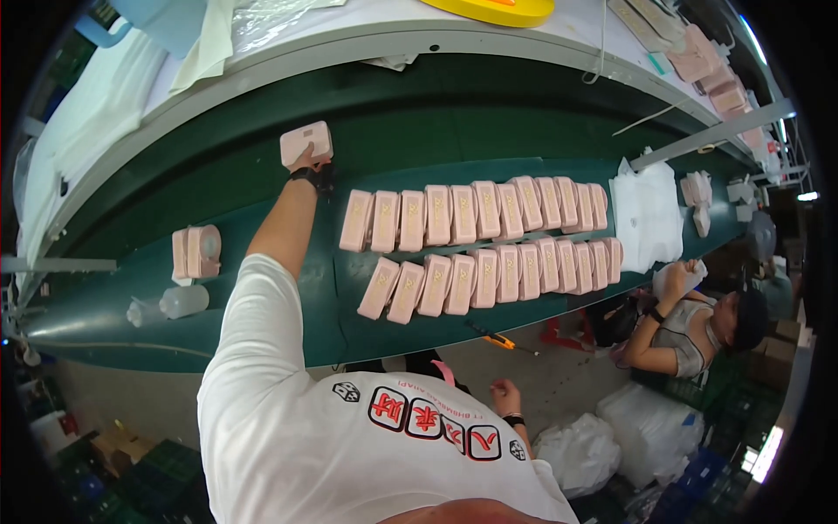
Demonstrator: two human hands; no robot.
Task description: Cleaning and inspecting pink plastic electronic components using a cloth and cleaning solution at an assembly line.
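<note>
My left hand (305, 161) reaches to the far side of the green work surface (288, 323) and grips a pale pink plastic case (301, 138), its thumb lying across the top. Right of that arm, similar pink cases stand close together in two long rows, a back row (463, 214) and a front row (484, 279), with gold markings on their faces. Low beside my body, off the surface, hangs my right hand (505, 397). Its fingers are loosely curled and nothing shows in them.
Several pink cases (194, 251) and translucent bottles (183, 301) stand at left. An orange-and-black tool (497, 339) lies along the near edge. White sheets (644, 214) lie right of the rows, near a seated co-worker (685, 336). A shelf (375, 57) overhangs the far side.
</note>
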